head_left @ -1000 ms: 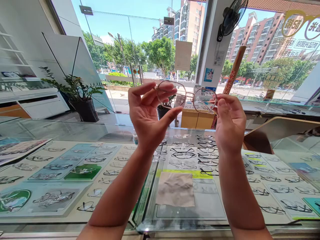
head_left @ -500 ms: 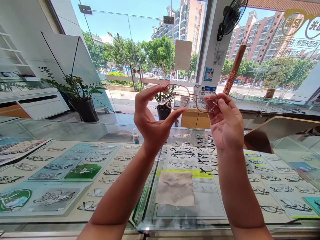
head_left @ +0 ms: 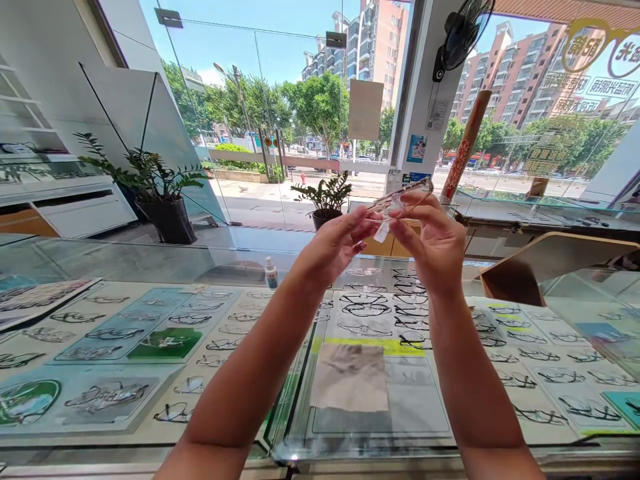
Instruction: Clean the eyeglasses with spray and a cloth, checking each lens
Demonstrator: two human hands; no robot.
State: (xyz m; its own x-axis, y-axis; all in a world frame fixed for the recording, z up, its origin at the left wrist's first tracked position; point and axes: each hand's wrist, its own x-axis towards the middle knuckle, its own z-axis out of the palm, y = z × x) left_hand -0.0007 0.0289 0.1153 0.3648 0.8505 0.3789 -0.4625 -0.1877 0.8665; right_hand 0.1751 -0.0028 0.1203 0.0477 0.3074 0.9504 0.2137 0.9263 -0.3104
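Observation:
A pair of eyeglasses (head_left: 389, 199) with a thin frame is held up in front of me, tilted and seen nearly edge-on. A small white tag (head_left: 381, 231) hangs under it. My left hand (head_left: 334, 248) pinches the left end of the glasses, its fingers partly hidden behind the thumb. My right hand (head_left: 436, 241) grips the glasses near the middle and right, with its fingers bent round them. Below the hands, a beige cleaning cloth (head_left: 351, 377) lies flat on the glass counter (head_left: 417, 407).
Rows of eyeglasses (head_left: 367, 309) show under the counter glass. A small spray bottle (head_left: 271, 273) stands at the back edge of the counter. Potted plants (head_left: 173, 217) stand beyond, and a brown panel (head_left: 520, 270) slants up on the right.
The glasses have turned from facing me to nearly edge-on, and a tag now shows. My left hand has moved right and closed in; the right hand has shifted slightly left.

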